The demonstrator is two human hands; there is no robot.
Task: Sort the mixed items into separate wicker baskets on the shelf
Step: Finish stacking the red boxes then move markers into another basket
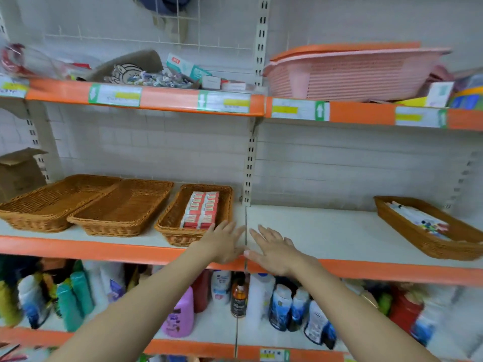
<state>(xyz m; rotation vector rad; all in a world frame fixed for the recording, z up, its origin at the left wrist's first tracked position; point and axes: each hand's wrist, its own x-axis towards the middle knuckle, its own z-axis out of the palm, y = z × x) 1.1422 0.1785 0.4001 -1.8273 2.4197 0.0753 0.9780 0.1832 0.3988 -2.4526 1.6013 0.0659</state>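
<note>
Several wicker baskets stand on the middle shelf (326,231). The two at the left (39,205) (122,212) look empty. The third basket (180,236) holds rows of red and white boxes (202,210). A fourth basket (444,246) at the far right holds mixed white packets and small coloured items (420,220). My left hand (224,244) and my right hand (274,250) are stretched out flat, side by side, over the shelf's front edge just right of the third basket. Both hold nothing.
The upper shelf carries a pile of mixed small goods (156,77) and stacked pink plastic baskets (350,74). Bottles (180,314) crowd the lower shelf. A cardboard box (18,171) stands at the far left. A metal upright (248,176) divides the shelf bays.
</note>
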